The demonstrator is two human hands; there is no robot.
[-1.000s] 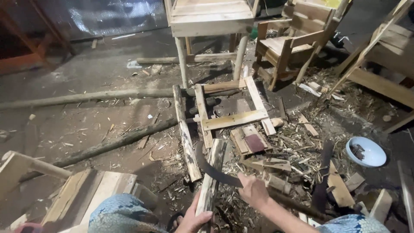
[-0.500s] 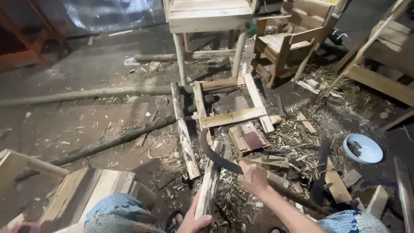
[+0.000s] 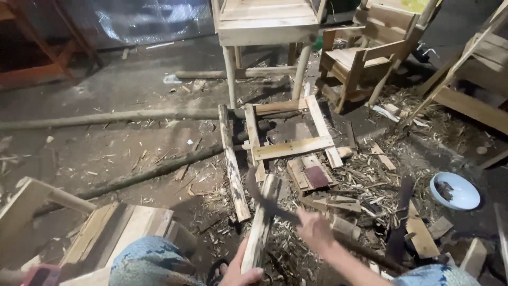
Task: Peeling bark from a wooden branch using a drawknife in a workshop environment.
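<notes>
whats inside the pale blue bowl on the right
The pale blue bowl on the littered floor holds one small dark object near its left side; what it is cannot be told. The rest of the inside looks bare. Whatever lies beneath the bowl is covered.

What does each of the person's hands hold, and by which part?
Left hand grips a wooden stick at its lower end. Right hand holds a curved blade by its handle.

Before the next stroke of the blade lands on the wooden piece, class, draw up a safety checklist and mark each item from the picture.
1. Left hand grips wooden piece at its lower end: ok.
2. Right hand firmly around the curved blade handle: cannot tell, blurred.
3. Left fingers away from the blade's contact point: ok.
4. Person's foot close beside the piece: not ok.
5. Floor under the work free of scraps: not ok.
</notes>
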